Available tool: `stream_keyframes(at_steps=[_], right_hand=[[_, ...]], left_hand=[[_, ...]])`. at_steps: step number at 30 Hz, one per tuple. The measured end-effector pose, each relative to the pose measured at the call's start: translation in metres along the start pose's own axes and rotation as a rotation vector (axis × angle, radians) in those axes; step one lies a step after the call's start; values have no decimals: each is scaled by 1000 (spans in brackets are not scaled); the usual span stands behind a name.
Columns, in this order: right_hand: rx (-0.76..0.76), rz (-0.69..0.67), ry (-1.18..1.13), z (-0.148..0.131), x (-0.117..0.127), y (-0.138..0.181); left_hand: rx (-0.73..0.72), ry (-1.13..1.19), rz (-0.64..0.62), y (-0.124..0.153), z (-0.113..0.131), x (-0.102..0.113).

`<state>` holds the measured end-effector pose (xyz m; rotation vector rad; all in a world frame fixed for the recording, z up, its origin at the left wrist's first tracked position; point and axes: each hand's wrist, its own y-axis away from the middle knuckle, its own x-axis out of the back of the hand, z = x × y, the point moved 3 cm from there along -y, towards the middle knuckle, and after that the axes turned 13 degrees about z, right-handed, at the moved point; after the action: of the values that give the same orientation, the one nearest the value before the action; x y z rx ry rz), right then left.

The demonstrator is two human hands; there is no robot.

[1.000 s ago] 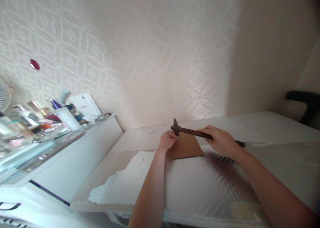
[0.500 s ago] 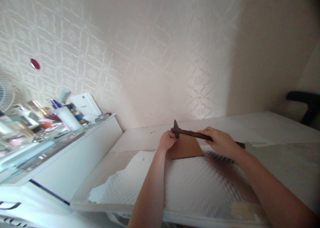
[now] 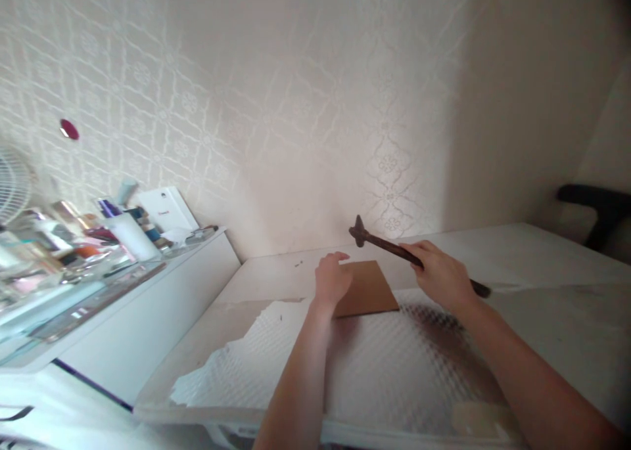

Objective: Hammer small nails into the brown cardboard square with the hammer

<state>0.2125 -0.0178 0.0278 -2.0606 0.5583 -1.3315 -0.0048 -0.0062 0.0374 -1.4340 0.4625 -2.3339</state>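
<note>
My right hand (image 3: 441, 278) is closed round the handle of a dark, rusty hammer (image 3: 389, 247), whose head is raised in the air above the far edge of a brown cardboard piece (image 3: 369, 289). My left hand (image 3: 331, 280) rests on the left side of that cardboard, fingers curled together, pressing it down; whether they pinch something small there is hidden. The cardboard lies on a white textured sheet (image 3: 374, 364) spread over a white table (image 3: 542, 253).
A white cabinet (image 3: 148, 305) stands to the left, its top crowded with bottles, tubes and a white box (image 3: 165, 208). A patterned wall (image 3: 296, 108) rises just behind the table. A dark chair arm (image 3: 599, 203) shows at far right.
The hammer head has risen off the cardboard's far edge and tilted upward. My left hand has slid slightly toward me on the cardboard. The view shifted a little.
</note>
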Motion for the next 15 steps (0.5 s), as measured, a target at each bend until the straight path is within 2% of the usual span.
stream_keyframes(at_steps=[4, 6, 8, 11, 15], right_hand=[[-104, -1, 91, 2, 3, 0], [-156, -8, 119, 3, 5, -1], [-195, -21, 136, 3, 7, -1], [-217, -53, 144, 2, 8, -1], [-188, -98, 140, -1, 5, -1]], left_hand=[[-192, -137, -267, 28, 36, 4], [-258, -193, -430, 43, 46, 1], [-279, -205, -522, 54, 50, -3], [-283, -198, -543, 59, 48, -15], [-339, -119, -489, 55, 47, -34]])
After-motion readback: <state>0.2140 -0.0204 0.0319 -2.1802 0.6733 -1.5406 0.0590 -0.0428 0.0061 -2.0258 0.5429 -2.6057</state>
